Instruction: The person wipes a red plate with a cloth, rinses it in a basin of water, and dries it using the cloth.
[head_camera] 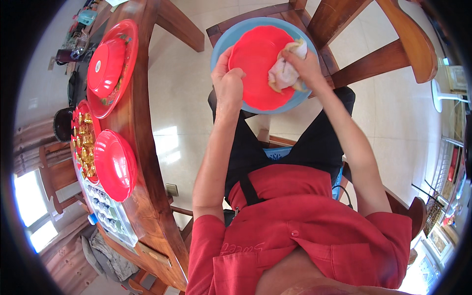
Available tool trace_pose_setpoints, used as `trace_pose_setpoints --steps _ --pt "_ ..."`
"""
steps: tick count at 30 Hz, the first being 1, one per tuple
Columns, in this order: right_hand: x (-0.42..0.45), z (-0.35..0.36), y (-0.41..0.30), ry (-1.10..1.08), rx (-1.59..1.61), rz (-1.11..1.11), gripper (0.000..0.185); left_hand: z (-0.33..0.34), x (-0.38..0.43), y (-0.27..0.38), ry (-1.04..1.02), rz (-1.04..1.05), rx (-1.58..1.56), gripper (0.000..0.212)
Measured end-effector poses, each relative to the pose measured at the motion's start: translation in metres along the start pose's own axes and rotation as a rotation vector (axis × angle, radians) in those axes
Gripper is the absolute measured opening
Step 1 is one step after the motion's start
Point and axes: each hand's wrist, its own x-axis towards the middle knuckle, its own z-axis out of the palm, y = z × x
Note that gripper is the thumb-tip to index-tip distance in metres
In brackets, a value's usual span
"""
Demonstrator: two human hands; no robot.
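Note:
A red plastic plate with a scalloped rim (254,70) is held over a blue basin (221,40), which rests on the seat of a wooden chair (328,70). My left hand (229,79) grips the plate by its left edge, thumb on the near side. In my right hand (304,68) is a crumpled white cloth with yellow edging (284,73), pressed against the right part of the plate. The basin's inside is mostly hidden by the plate.
Along the left, a wooden table (147,184) carries an upturned red bowl (107,68) on a patterned red tray (127,84), another red bowl (116,166), gold-coloured small items (86,147) and a clear plastic tray (110,217). A chair's backrest (413,37) rises at the upper right.

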Motion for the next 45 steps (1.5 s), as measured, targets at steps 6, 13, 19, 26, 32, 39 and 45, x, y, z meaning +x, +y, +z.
trace_pose_setpoints --steps 6,13,19,26,32,39,45 --pt "-0.072 0.073 0.028 -0.070 1.197 0.675 0.029 0.018 -0.012 -0.032 0.130 0.292 0.064 0.053" --pt "-0.045 0.046 0.037 -0.064 0.959 0.655 0.029 0.004 -0.012 -0.044 0.023 0.216 0.026 0.054" --pt "-0.014 -0.010 -0.015 -0.202 -0.237 -0.088 0.029 -0.038 0.007 -0.002 -0.282 -0.050 0.113 0.056" --pt "-0.023 0.006 -0.047 -0.218 -0.670 -0.403 0.029 -0.025 0.006 -0.027 -0.362 0.008 0.332 0.041" --pt "-0.013 0.006 0.026 0.039 -0.274 -0.084 0.043 -0.016 0.002 -0.006 -0.010 -0.092 -0.061 0.050" --pt "-0.036 0.021 0.028 0.021 0.096 0.185 0.037 -0.010 -0.006 -0.033 0.167 0.016 -0.131 0.040" --pt "-0.067 0.053 -0.006 0.032 0.717 0.536 0.032 -0.001 -0.007 -0.040 0.328 0.123 -0.298 0.039"
